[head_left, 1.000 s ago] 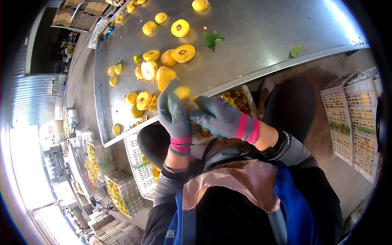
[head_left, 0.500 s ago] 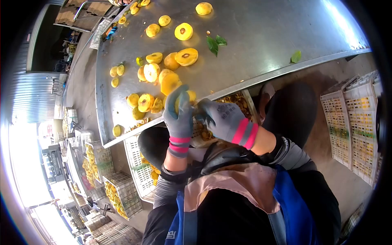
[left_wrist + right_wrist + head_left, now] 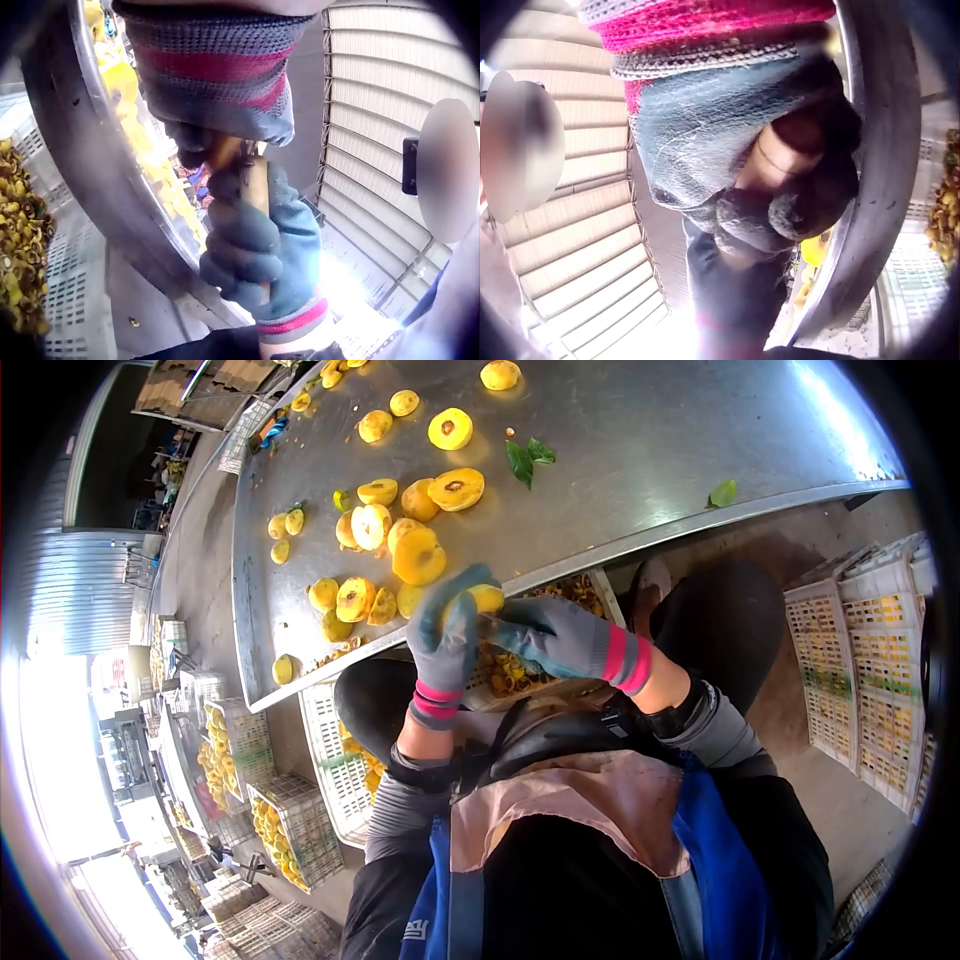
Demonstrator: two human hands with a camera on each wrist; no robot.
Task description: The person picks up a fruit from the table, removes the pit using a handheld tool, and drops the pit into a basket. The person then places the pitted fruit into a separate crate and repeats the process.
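Note:
Over the near edge of the metal table, my gloved left hand (image 3: 447, 622) holds a yellow peach half (image 3: 487, 598) between thumb and fingers. My gloved right hand (image 3: 562, 637) meets it from the right, its fingertips close to the fruit. In the left wrist view, the right hand's fingers curl round a wooden-handled tool (image 3: 257, 184) with dark metal at its top; its working end is hidden by the left hand. Close beyond the left hand, a cut peach half (image 3: 418, 555) lies on the table among other peaches.
Whole and halved peaches (image 3: 355, 599) lie on the metal table (image 3: 620, 460), with green leaves (image 3: 520, 464) farther right. Below its edge sits a crate of dark scraps (image 3: 515, 672). White crates (image 3: 850, 670) stand at right, and peach-filled crates (image 3: 295, 830) at left.
My left hand has shifted right, away from the peaches on the table, and the half in it shows more plainly. The right hand has turned, its fingers now pointing left toward the fruit.

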